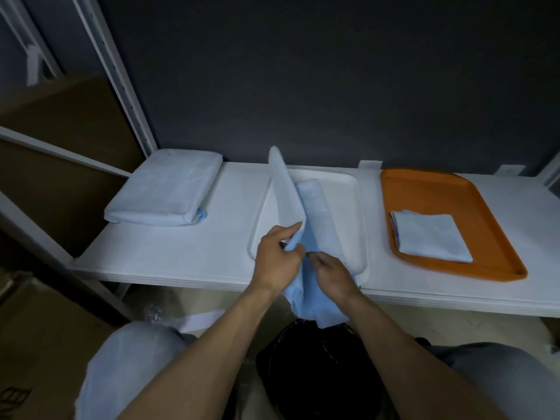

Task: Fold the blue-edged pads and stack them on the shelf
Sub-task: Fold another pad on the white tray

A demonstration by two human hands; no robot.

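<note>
Right now the folding is mid-way. On the white shelf (pixel 188 256), a stack of folded pads (pixel 163 189) sits at the far left and an orange tray (pixel 424 189) holding one folded pad (pixel 430 234) sits at the right. Between them, on a white tray (pixel 342 189), lies the blue-edged pad (pixel 321 219) being worked. Its long axis runs near to far, and its near end hangs off the shelf edge. The left hand (pixel 277 259) pinches the near corner of a raised flap (pixel 285 195), thumb and fingers closed on it. The right hand (pixel 333 274) has its fingers curled on the pad's near part. Next, I'd say, the flap needs laying over to the right and pressing flat.
</note>
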